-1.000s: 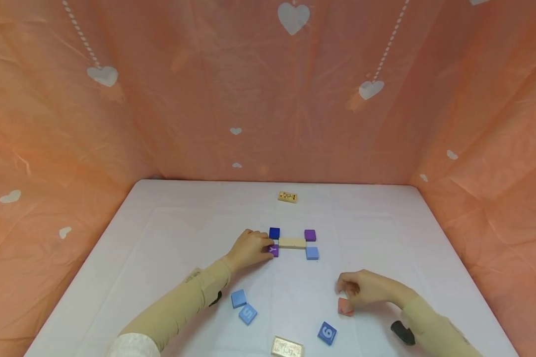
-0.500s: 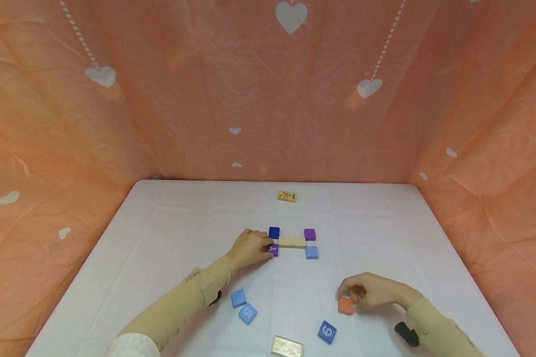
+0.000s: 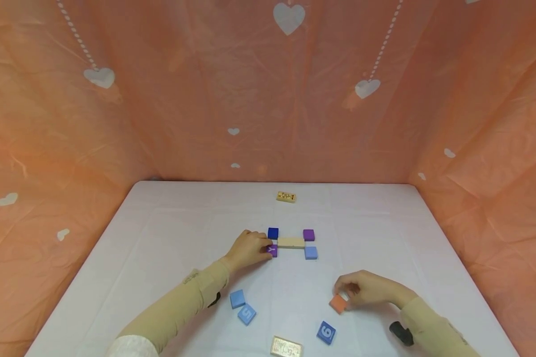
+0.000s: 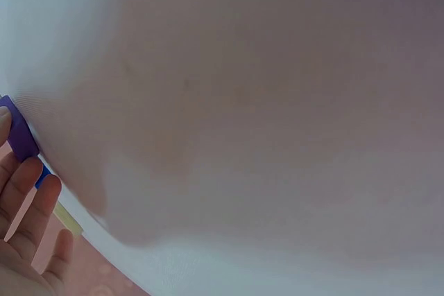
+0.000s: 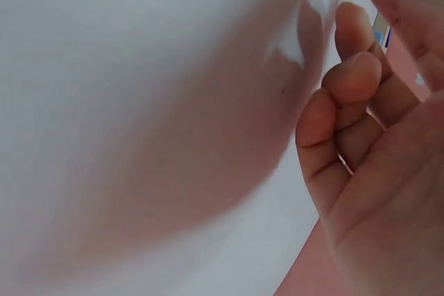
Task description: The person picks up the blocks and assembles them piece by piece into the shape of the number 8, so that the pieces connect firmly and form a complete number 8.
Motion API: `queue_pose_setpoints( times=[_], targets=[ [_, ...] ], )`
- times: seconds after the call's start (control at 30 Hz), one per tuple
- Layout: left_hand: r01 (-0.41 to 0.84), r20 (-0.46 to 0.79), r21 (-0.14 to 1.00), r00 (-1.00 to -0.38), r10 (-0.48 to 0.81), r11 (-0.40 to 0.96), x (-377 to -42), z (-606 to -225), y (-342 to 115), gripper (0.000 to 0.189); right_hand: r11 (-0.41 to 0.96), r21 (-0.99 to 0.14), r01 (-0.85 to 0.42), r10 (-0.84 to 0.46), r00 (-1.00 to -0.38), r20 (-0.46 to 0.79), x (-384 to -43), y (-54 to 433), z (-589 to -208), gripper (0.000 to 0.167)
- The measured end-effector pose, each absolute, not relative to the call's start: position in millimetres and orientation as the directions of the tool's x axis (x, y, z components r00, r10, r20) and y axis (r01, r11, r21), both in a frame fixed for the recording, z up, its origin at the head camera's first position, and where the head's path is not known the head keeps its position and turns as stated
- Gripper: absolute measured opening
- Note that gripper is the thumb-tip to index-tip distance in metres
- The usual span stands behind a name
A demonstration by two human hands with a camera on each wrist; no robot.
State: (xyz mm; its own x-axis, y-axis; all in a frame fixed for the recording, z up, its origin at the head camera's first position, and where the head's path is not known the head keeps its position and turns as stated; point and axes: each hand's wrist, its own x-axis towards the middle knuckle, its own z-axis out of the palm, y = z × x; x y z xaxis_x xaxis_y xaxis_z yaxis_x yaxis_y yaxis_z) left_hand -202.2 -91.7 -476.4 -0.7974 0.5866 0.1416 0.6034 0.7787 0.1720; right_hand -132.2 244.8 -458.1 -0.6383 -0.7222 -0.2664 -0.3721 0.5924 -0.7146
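Note:
My left hand [image 3: 248, 249] pinches a purple letter block [image 3: 272, 251] marked Y between thumb and finger; that block's edge [image 4: 22, 129] shows in the left wrist view. Against it lies a plain wooden strip [image 3: 291, 242], with a dark blue block [image 3: 273, 233] behind. At the strip's right end are another purple block [image 3: 308, 235] and a light blue block [image 3: 310, 253]. Nearer the front right, my right hand [image 3: 367, 287] holds an orange block [image 3: 338, 304] at its edge, the block turned cornerwise on the table. In the right wrist view its curled fingers hide most of the grip.
Two light blue blocks [image 3: 237, 299] lie right of the left forearm, one marked 5. A blue block marked 6 [image 3: 326, 332] and a gold block [image 3: 286, 346] sit near the front. Another gold block [image 3: 286, 197] lies at the back of the white table [image 3: 196, 208].
The orange block has turned and shifted slightly left under the right hand, whose thumb covered part of it at first. The left hand stays on the purple block.

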Motion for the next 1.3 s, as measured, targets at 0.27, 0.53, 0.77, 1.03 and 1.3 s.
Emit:
queue_pose_setpoints(
  times=[0.27,0.53,0.77,1.03,1.3],
  targets=[
    [0.597,0.14,0.178,-0.802,0.58,0.783,-201.3,-476.8,-93.0,0.03,0.61,-0.699,-0.374,-0.705,-0.659,-0.263,-139.6,235.3,-458.7,0.025],
    [0.59,0.133,0.199,-0.808,0.575,0.783,-201.5,-474.8,-93.1,0.031,0.67,-0.643,-0.371,-0.651,-0.709,-0.269,-148.1,224.9,-455.2,0.028],
    [0.594,0.13,0.202,-0.805,0.579,0.779,-202.4,-473.7,-93.2,0.031,0.718,-0.574,-0.393,-0.604,-0.762,-0.233,-151.1,215.9,-453.1,0.029],
    [0.587,0.115,0.215,-0.809,0.577,0.78,-201.8,-474.0,-93.2,0.032,0.781,-0.509,-0.362,-0.517,-0.831,-0.203,-151.1,202.4,-454.7,0.03],
    [0.596,0.131,0.224,-0.802,0.582,0.771,-201.1,-476.0,-92.9,0.031,0.816,-0.505,-0.28,-0.412,-0.895,-0.17,-149.6,188.5,-456.7,0.029]
  ],
)
